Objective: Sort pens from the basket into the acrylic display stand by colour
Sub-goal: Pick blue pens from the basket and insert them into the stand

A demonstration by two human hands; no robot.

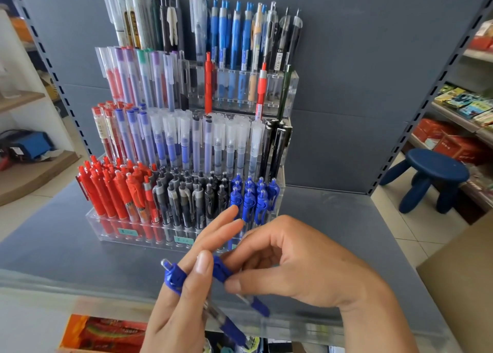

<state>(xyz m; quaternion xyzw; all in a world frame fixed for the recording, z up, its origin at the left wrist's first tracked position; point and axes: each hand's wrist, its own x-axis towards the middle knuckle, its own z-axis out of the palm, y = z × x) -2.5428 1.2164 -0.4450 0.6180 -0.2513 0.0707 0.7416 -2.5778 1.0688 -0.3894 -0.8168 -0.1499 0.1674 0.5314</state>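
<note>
Though blurred, blue pens (173, 279) in hands (280, 270).

Two hands (186, 294) (301, 267), two blue pens (174, 278) (222, 271) in them, one acrylic stand (289, 91), one blue stool (434, 171).

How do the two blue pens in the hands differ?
The left-hand pen lies under the left hand's thumb, clicker end pointing up-left, with more barrel visible. The right-hand pen is pinched by the right hand's fingers, mostly hidden. Both are blue retractables with clips.
</note>
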